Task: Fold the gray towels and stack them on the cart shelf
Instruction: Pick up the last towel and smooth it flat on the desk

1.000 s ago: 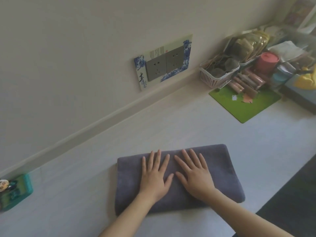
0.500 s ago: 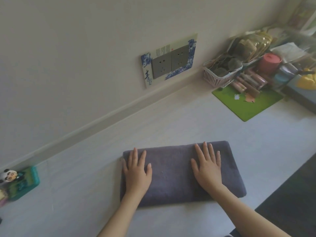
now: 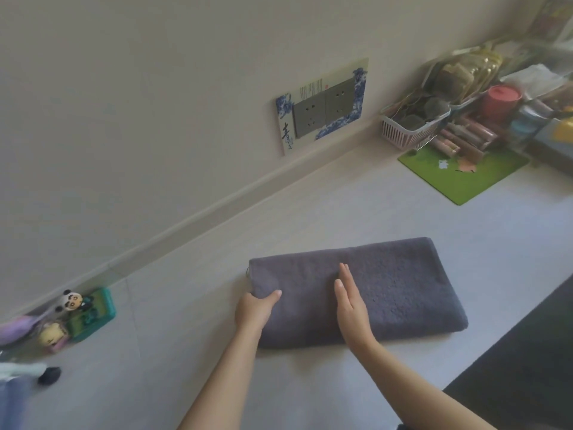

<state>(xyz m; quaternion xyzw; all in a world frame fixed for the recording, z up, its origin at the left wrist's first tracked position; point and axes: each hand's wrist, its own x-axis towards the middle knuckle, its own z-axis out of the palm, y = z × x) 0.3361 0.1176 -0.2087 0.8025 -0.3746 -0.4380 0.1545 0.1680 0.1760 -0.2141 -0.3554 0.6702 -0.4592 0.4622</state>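
- Head view: gray towel [image 3: 387, 290], folded oblong, flat on the white table [image 3: 310, 206].
- Left hand [image 3: 255, 310]: thumb over, fingers curled under the towel's left end, gripping it.
- Right hand [image 3: 352, 305]: fingers straight, together, edge-down across the towel's middle, just right of the left thumb.

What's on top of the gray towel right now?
On the gray towel the right hand stands on edge across its middle, and the left hand grips its left end, thumb on top. The other fingers are hidden beneath the fold.
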